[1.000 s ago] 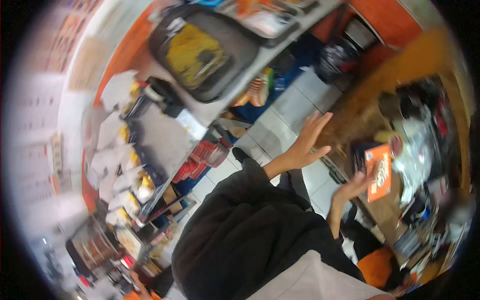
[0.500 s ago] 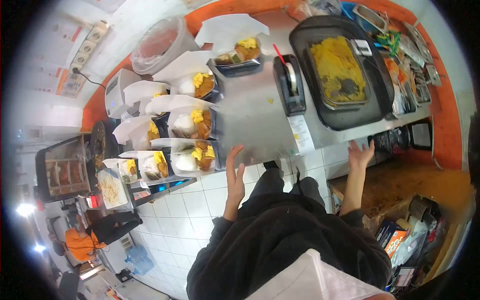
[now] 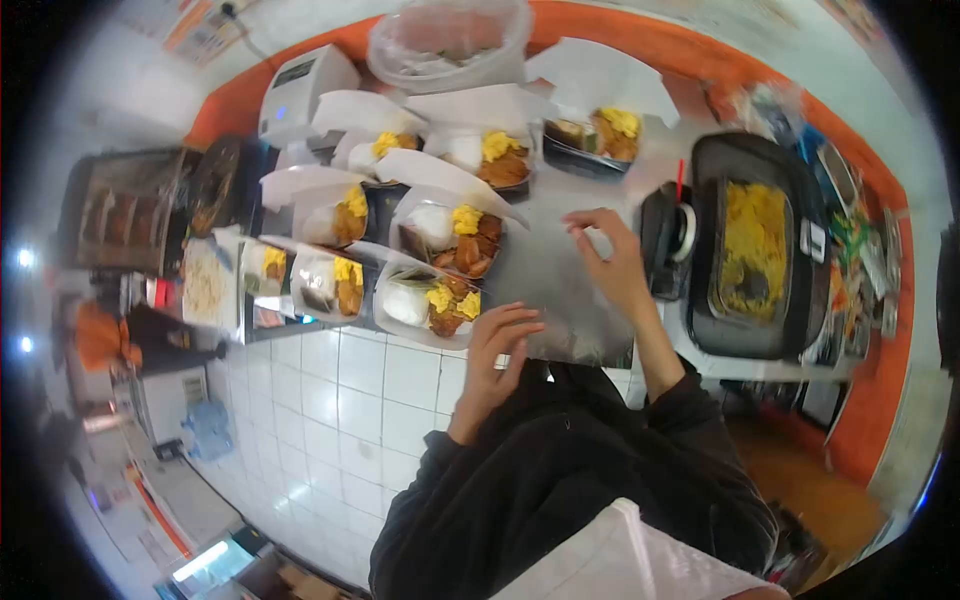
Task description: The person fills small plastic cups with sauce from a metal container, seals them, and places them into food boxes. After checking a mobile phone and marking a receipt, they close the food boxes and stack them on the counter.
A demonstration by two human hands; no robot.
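Several open meal boxes with white rice, yellow food and brown fried pieces stand on the steel counter. My left hand hovers at the counter's near edge, fingers loosely bent and holding nothing, right beside the nearest meal box. My right hand is over the bare middle of the counter, next to a black tape dispenser. Its thumb and forefinger are pinched together; whether anything is between them is not clear.
A black tray with a pan of yellow food sits to the right. A clear plastic tub and a white machine stand at the back. A heated display cabinet is at far left; a person in orange stands on the white tiled floor.
My view has swung round to face the counter. Both hands came from the air onto the counter: the left to the nearest box, the right beside the tape dispenser.
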